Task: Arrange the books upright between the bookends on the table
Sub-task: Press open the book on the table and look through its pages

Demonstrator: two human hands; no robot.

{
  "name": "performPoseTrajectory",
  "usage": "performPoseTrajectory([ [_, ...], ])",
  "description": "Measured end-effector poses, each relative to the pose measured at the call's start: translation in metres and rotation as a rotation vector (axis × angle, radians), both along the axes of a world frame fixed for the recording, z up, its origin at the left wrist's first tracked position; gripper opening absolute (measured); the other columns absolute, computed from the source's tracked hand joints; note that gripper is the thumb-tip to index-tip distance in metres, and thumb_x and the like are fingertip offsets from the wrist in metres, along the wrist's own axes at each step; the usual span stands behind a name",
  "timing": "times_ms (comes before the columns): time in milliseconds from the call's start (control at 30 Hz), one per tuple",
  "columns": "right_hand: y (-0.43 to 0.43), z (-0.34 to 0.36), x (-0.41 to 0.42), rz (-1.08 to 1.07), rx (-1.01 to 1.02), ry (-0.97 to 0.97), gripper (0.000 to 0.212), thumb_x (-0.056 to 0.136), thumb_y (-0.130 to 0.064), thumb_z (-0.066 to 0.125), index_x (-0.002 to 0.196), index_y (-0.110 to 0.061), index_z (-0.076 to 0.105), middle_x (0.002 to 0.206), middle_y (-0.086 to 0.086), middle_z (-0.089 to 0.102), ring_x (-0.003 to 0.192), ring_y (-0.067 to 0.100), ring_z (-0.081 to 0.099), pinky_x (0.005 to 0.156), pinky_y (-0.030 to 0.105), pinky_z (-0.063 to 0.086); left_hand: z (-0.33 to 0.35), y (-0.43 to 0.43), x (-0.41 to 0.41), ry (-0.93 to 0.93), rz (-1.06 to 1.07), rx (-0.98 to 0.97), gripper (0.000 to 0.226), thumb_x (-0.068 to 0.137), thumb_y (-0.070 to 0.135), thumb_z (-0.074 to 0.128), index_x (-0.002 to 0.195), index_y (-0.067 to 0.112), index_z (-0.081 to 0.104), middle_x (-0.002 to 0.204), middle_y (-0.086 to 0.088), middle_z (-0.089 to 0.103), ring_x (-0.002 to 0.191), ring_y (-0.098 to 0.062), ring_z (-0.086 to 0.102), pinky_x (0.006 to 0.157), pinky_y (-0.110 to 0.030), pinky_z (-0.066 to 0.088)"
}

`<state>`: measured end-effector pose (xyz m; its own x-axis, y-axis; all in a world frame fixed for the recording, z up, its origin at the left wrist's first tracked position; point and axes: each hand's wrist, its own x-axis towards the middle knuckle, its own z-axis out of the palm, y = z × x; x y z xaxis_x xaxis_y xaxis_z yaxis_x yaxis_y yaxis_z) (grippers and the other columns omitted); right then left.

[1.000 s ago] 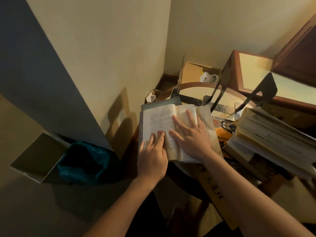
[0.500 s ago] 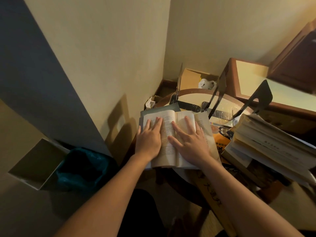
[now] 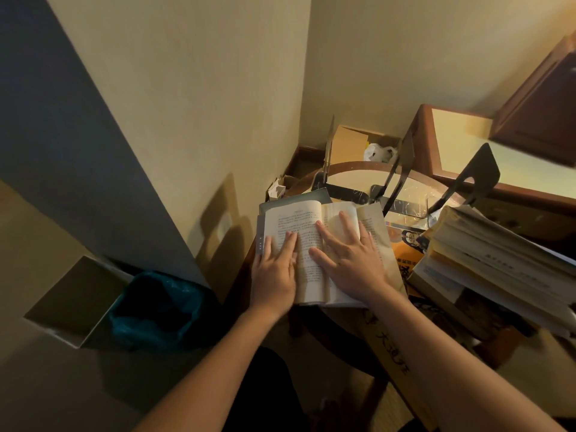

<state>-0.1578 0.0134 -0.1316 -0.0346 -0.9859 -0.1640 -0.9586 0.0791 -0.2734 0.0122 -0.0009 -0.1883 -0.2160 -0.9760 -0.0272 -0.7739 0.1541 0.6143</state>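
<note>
An open book (image 3: 299,226) lies flat at the near left of the round table (image 3: 352,166), on top of a grey book (image 3: 293,201). My left hand (image 3: 274,272) rests flat on its left page, fingers together. My right hand (image 3: 349,260) presses flat on the right page, fingers spread, with a curled page under the fingertips. Black metal bookends (image 3: 402,157) (image 3: 477,169) stand tilted behind the book, and a thin one (image 3: 328,148) stands at the far left. A leaning stack of several books (image 3: 498,266) sits to the right. An orange book (image 3: 405,254) lies between it and the open book.
A bin with a teal bag (image 3: 156,310) and a white box (image 3: 71,300) stand on the floor at the left, close to the wall. A cardboard box (image 3: 349,145) sits in the corner behind the table. A wooden cabinet (image 3: 461,141) borders the table's far right.
My left hand slid from the book's near edge up onto the left page. My right hand stayed pressed on the right page.
</note>
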Motion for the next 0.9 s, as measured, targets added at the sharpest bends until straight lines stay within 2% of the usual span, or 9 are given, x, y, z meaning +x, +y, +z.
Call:
performPoseTrajectory([
  [67,0.000,0.000,0.000,0.003,-0.007,0.005,0.064,0.093,-0.075,0.024,0.152,-0.057,0.005,0.166,-0.001,-0.018,0.153,0.029,-0.011,0.120,0.041,-0.009,0.003,-0.017,-0.001,-0.027,-0.009,0.004,0.053,0.107,0.043,0.021,0.159,0.038,0.013,0.168,-0.009,0.012,0.155,-0.030,0.004,0.125,-0.052,0.011],
  [200,-0.002,-0.003,0.000,0.003,-0.003,0.016,0.065,0.092,-0.078,0.022,0.151,-0.058,0.003,0.166,-0.002,-0.020,0.153,0.029,-0.012,0.116,0.039,-0.014,0.004,-0.028,0.003,-0.045,-0.024,0.030,0.063,0.100,0.058,0.015,0.159,0.037,0.010,0.169,0.006,0.007,0.155,-0.028,-0.005,0.124,-0.055,0.008],
  [300,-0.002,-0.001,-0.001,0.002,0.008,0.007,0.065,0.091,-0.079,0.021,0.151,-0.059,0.002,0.166,-0.003,-0.020,0.152,0.030,-0.012,0.116,0.040,-0.013,0.006,-0.017,0.006,0.111,0.070,0.161,0.075,0.091,0.067,0.024,0.159,0.038,0.013,0.169,0.002,0.000,0.155,-0.028,-0.004,0.123,-0.055,0.016],
  [367,-0.001,0.001,-0.001,0.009,0.009,0.002,0.065,0.092,-0.077,0.023,0.151,-0.059,0.003,0.165,-0.003,-0.021,0.152,0.029,-0.013,0.113,0.039,-0.015,0.011,-0.013,0.009,0.217,0.138,0.235,0.079,0.089,0.070,0.037,0.159,0.038,0.019,0.169,0.000,0.000,0.154,-0.029,0.010,0.119,-0.051,0.027],
  [533,0.000,0.003,-0.001,0.004,0.021,-0.027,0.063,0.093,-0.075,0.025,0.151,-0.059,0.005,0.165,-0.004,-0.020,0.152,0.025,-0.014,0.113,0.039,-0.016,0.032,-0.009,0.027,0.322,0.209,0.242,0.086,0.077,0.059,0.076,0.151,0.034,0.040,0.164,-0.002,0.026,0.145,-0.026,0.033,0.111,-0.043,0.038],
  [633,-0.001,0.001,-0.002,-0.019,0.010,-0.060,0.059,0.095,-0.073,0.022,0.150,-0.060,0.007,0.166,-0.007,-0.016,0.153,0.028,-0.013,0.118,0.044,-0.010,0.035,-0.008,0.038,0.463,0.210,0.277,0.098,0.065,0.052,0.088,0.150,0.032,0.043,0.143,0.000,0.052,0.126,-0.017,0.051,0.095,-0.033,0.051],
  [767,0.002,0.006,-0.001,-0.037,0.021,-0.126,0.065,0.099,-0.067,0.028,0.154,-0.052,-0.001,0.165,-0.006,-0.019,0.153,0.029,-0.010,0.121,0.047,-0.003,0.045,-0.013,0.041,0.484,0.173,0.231,0.101,0.063,0.044,0.093,0.150,0.031,0.044,0.133,0.004,0.055,0.119,-0.018,0.054,0.094,-0.038,0.057],
  [900,0.018,0.018,0.005,-0.101,-0.004,-0.271,0.076,0.100,-0.051,0.047,0.158,-0.041,-0.001,0.165,-0.004,-0.022,0.153,0.028,-0.004,0.122,0.051,0.010,0.059,-0.016,0.037,0.487,0.104,0.191,0.101,0.066,0.037,0.093,0.152,0.031,0.041,0.136,0.007,0.053,0.121,-0.017,0.054,0.096,-0.039,0.057],
])
